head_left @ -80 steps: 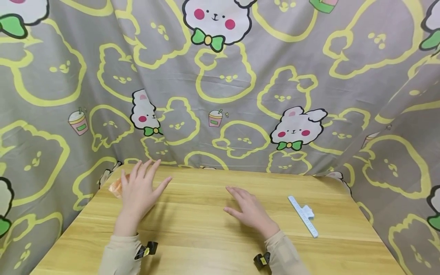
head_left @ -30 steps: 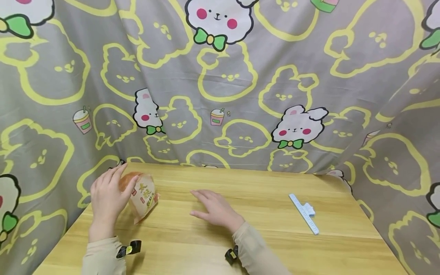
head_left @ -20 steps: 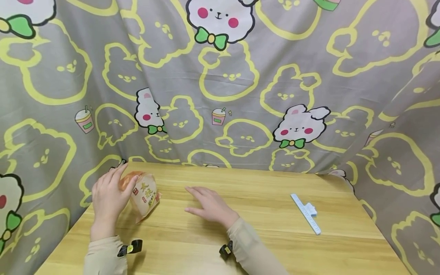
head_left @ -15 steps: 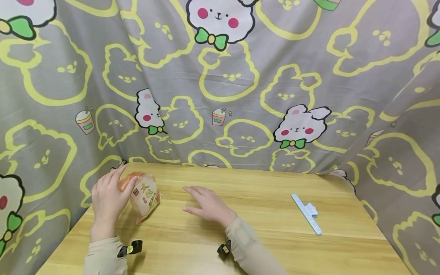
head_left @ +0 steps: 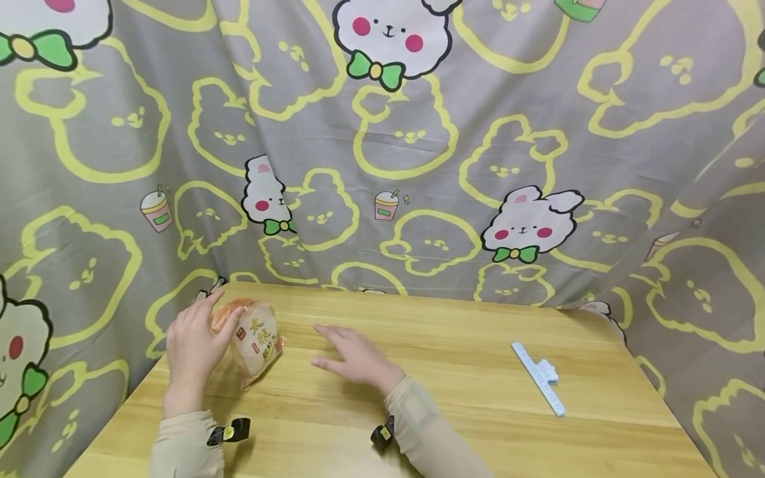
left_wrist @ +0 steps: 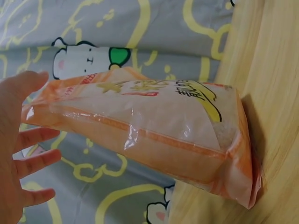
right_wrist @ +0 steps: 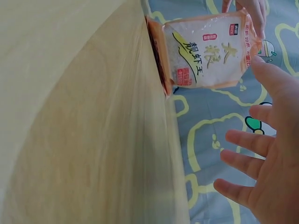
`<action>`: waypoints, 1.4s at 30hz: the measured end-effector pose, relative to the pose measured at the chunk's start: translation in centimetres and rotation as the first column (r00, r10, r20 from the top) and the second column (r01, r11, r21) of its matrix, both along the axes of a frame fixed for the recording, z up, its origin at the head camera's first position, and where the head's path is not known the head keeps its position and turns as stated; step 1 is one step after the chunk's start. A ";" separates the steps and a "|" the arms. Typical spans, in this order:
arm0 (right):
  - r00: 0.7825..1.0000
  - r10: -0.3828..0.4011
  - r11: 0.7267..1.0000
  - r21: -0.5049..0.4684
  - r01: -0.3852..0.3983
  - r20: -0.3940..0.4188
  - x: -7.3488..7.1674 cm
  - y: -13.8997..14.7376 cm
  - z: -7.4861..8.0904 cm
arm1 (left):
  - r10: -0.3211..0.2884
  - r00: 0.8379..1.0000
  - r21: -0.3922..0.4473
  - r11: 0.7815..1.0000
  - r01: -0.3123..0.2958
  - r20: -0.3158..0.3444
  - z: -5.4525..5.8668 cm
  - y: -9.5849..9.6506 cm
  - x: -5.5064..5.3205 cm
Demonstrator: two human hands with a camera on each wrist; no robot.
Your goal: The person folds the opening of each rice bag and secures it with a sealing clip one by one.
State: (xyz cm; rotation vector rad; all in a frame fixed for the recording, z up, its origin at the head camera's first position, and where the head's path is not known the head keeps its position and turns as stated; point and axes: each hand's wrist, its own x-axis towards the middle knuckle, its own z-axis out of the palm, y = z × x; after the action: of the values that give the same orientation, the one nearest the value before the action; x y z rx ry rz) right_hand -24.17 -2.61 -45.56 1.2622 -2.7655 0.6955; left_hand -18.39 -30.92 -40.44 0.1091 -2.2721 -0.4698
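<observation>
While the bag [head_left: 259, 342] stands, left fingers [left_wrist: 39, 161] apparently hold its top.

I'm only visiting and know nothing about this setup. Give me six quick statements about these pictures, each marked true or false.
1. The left hand has its grip at the top of the orange-edged bag. True.
2. The right hand holds nothing. True.
3. The bag lies flat. False: it stands on the table.
4. The light blue clip is nearer the right hand than the left. True.
5. The clip is fastened to the bag. False: it lies apart.
6. The backdrop is plain. False: the grey curtain bears cartoon faces.
</observation>
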 end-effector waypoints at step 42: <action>0.934 0.121 0.958 -0.287 -0.021 0.335 -1.4 -4.8 -1.5 | -0.074 0.996 0.074 0.994 0.079 -0.056 -1.7 -0.6 -0.8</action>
State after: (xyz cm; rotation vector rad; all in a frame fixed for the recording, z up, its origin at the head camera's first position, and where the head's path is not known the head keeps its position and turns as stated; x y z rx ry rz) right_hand -25.52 -7.45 -47.01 1.2910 -2.7459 1.3882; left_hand -19.15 -31.48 -42.14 0.0474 -2.2123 -0.5932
